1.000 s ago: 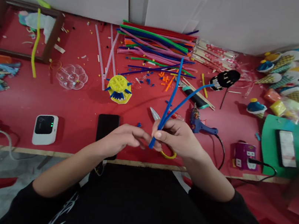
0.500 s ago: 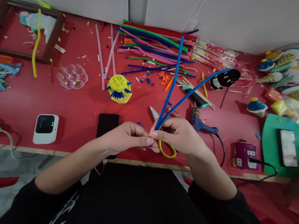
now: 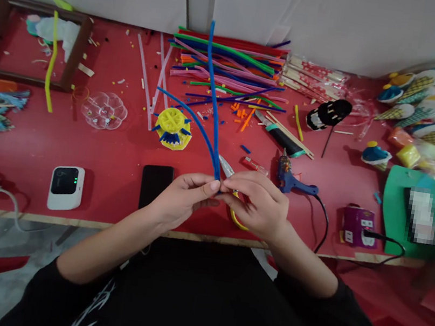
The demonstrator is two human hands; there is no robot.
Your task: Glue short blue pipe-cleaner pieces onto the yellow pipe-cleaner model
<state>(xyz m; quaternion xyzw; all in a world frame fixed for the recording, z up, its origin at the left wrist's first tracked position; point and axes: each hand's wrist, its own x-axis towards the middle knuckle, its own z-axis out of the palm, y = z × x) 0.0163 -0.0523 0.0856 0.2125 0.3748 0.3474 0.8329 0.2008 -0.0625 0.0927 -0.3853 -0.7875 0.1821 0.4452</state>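
Blue pipe cleaners (image 3: 215, 105) rise from my fingers as two long strands joined at the bottom. One stands nearly straight; the other curves off to the left. My left hand (image 3: 190, 194) pinches them low down between thumb and fingers. My right hand (image 3: 258, 202) is closed at their lower end, fingertips pressed together beside the left thumb; the very end is hidden by the fingers. Under the right hand lie yellow-handled scissors (image 3: 225, 167), partly covered. A yellow wheel-shaped craft piece with blue bits (image 3: 172, 128) stands behind the left strand.
Colourful pipe cleaners (image 3: 228, 64) are piled at the back. A utility knife (image 3: 284, 140) and a glue gun (image 3: 294, 182) lie to the right, near a purple power socket (image 3: 357, 227). At left are a phone (image 3: 156, 184), a white device (image 3: 66, 188) and a brown frame (image 3: 69, 62).
The blue strands have swung from leaning right to leaning left. My left hand has taken over the pinch, and my right hand has shifted to the lower end.
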